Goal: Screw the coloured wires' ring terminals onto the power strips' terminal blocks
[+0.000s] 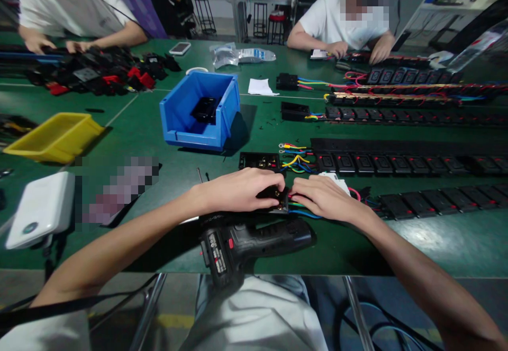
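Note:
My left hand [246, 189] lies over a small black plastic housing [282, 205], its thumb and fingers bent around it and hiding much of the inside. Brass-coloured bits show within. Just to the right, my right hand [327, 197] pinches a red wire at the housing's end. Green and blue wires [305, 212] run out beneath those fingers. Behind that hand is a white piece [335, 182], partly covered. A row of black sockets [428, 203] continues to the right. Nearer me, a black cordless power tool [257, 245] rests on its side at the table edge.
A second housing [260, 160] sits behind, near another socket strip [373, 164]. A blue bin [194, 139] holds black parts. On the left are a yellow bin [51, 139] and a white power bank [42, 210]. Two people work across the green table [138, 128].

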`<state>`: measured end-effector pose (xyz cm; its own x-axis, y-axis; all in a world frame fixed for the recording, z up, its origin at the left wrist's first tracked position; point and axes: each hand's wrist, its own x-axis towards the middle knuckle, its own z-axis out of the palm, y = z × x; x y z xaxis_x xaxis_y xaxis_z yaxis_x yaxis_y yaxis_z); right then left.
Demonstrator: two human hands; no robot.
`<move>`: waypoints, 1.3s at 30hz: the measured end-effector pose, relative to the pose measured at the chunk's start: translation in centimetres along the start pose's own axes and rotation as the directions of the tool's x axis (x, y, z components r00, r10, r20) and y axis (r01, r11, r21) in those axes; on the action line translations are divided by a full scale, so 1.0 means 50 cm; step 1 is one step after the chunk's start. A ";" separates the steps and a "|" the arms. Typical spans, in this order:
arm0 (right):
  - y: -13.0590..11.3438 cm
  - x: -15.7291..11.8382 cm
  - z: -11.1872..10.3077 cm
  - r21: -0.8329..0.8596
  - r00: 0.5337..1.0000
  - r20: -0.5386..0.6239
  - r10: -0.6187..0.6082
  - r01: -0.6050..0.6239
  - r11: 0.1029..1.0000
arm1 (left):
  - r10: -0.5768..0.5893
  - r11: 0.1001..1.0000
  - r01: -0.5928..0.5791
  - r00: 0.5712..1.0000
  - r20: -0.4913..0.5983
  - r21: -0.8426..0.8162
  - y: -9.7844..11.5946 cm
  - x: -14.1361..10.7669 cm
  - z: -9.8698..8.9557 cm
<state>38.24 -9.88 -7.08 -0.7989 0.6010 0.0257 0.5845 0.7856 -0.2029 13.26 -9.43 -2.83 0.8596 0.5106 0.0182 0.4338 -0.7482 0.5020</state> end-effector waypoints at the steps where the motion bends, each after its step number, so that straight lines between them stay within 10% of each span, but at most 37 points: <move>1: 0.000 0.001 0.000 0.002 1.000 0.001 0.003 -0.003 1.000 | 0.002 1.000 -0.002 1.000 0.011 -0.012 0.000 -0.001 -0.001; 39: 0.030 0.006 0.007 -0.048 0.997 0.066 0.040 -0.037 0.998 | 0.118 0.979 -0.125 0.991 0.056 0.160 -0.079 0.009 0.051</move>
<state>38.86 -8.57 -7.73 -0.7822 0.6212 -0.0472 0.6201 0.7689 -0.1561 12.63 -7.33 -6.98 0.9185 0.3944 0.0289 0.3600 -0.8643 0.3513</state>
